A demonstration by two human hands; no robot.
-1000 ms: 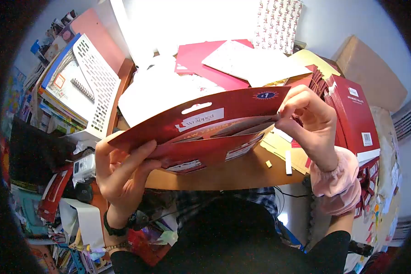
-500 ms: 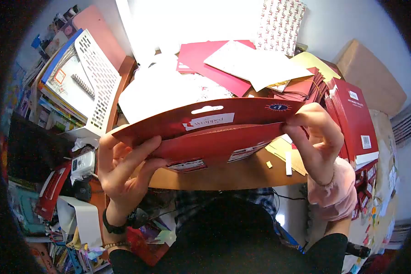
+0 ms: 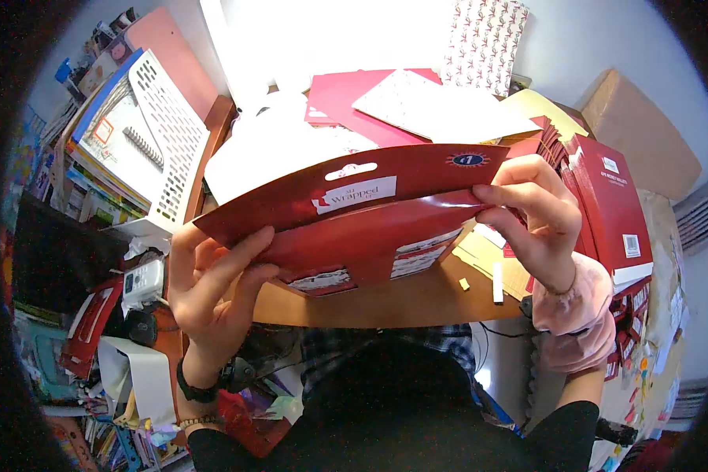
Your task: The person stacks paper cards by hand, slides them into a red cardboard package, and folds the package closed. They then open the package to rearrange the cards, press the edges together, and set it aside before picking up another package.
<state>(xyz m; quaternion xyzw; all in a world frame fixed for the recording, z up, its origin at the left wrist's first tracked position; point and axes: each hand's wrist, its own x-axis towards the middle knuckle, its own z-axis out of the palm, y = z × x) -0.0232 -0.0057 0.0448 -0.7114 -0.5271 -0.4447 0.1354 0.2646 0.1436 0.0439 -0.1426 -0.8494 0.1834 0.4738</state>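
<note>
Head view: red folded card sleeve (image 3: 354,236) mid-frame above desk (image 3: 385,303); left hand (image 3: 212,291) pinches 9 o'clock end, right hand (image 3: 539,224) pinches 3 o'clock end; likely light, thin, bendy; grip short ends

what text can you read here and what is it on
"wrapped": white label on the red pack.
"1": blue badge at the pack's top corner; the sign before it is unclear.
Stickers on the pack's lower flap: too blurred.
Label on the red box: too small.
</note>
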